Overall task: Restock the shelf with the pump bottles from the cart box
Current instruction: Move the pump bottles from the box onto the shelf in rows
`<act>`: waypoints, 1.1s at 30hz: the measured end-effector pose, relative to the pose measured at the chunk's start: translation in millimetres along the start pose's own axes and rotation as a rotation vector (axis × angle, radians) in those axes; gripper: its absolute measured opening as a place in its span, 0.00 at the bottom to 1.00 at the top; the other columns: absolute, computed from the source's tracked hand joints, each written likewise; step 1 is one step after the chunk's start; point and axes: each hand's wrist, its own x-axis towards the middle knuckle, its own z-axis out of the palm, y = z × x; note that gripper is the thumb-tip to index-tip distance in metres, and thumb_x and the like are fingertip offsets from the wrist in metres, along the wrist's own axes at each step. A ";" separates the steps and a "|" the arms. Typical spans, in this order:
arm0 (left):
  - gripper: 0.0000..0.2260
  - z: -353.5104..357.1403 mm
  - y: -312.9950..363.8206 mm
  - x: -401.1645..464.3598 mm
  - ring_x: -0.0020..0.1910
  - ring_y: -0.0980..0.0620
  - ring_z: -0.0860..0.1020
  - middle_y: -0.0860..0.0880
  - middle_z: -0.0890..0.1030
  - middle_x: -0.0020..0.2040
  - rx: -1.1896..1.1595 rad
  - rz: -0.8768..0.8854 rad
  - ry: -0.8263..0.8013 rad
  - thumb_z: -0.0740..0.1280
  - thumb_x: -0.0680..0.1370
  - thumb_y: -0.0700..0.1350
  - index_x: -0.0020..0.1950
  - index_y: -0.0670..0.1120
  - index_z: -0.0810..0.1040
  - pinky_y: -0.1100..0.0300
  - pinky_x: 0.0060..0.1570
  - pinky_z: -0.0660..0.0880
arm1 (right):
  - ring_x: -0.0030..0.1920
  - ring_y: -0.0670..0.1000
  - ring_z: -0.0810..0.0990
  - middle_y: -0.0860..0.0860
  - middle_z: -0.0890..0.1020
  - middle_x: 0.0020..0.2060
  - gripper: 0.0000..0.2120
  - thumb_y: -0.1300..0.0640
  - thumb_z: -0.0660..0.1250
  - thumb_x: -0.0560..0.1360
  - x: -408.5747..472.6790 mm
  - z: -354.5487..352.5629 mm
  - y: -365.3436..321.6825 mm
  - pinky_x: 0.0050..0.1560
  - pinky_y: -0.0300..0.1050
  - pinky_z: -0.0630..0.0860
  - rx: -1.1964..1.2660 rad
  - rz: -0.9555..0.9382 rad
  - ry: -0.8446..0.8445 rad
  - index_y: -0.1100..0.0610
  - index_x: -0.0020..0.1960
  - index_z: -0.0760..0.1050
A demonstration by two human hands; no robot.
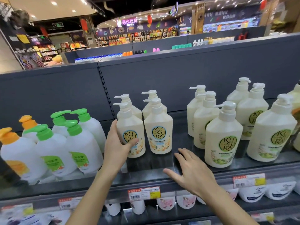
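In the head view, the left hand gripped a cream pump bottle standing upright at the front of the dark shelf, fingers wrapped round its blue-ringed label. A matching bottle stood just beside it. The right hand hovered over the shelf edge, fingers spread wide and holding nothing, near the green-labelled bottles.

Left hand around pump bottle

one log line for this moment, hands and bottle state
phase: placing | left hand: gripping blue-label pump bottle upright on shelf | right hand: open, empty, over shelf front
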 end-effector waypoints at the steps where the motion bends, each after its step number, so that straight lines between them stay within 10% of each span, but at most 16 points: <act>1: 0.38 0.3 -0.5 0.5 0.59 0.52 0.78 0.54 0.77 0.61 0.014 0.001 0.005 0.79 0.68 0.45 0.70 0.59 0.62 0.50 0.58 0.77 | 0.79 0.50 0.56 0.50 0.61 0.79 0.42 0.26 0.47 0.74 0.1 0.3 -0.3 0.77 0.45 0.55 0.001 0.004 0.001 0.52 0.78 0.62; 15: 0.51 1.7 -3.4 1.0 0.73 0.49 0.67 0.48 0.67 0.75 0.092 -0.004 0.017 0.78 0.69 0.50 0.81 0.51 0.46 0.47 0.70 0.68 | 0.75 0.52 0.66 0.53 0.71 0.74 0.42 0.26 0.47 0.74 2.3 1.8 -2.2 0.72 0.47 0.65 -0.087 0.028 0.029 0.55 0.72 0.71; 22: 0.37 -29.2 12.0 -87.2 0.73 0.52 0.66 0.48 0.67 0.75 0.307 0.074 0.109 0.72 0.75 0.53 0.79 0.47 0.58 0.55 0.70 0.66 | 0.76 0.56 0.62 0.57 0.68 0.75 0.43 0.26 0.49 0.74 -0.4 -16.0 0.3 0.74 0.50 0.61 -0.066 -0.009 -0.069 0.58 0.74 0.67; 33: 0.23 -198.1 -51.7 -300.0 0.67 0.47 0.72 0.47 0.74 0.66 0.871 -0.320 0.132 0.67 0.78 0.53 0.70 0.45 0.69 0.55 0.61 0.70 | 0.67 0.56 0.70 0.53 0.74 0.66 0.37 0.30 0.51 0.75 -93.1 18.4 -198.8 0.62 0.53 0.71 0.385 -0.637 -0.205 0.56 0.69 0.70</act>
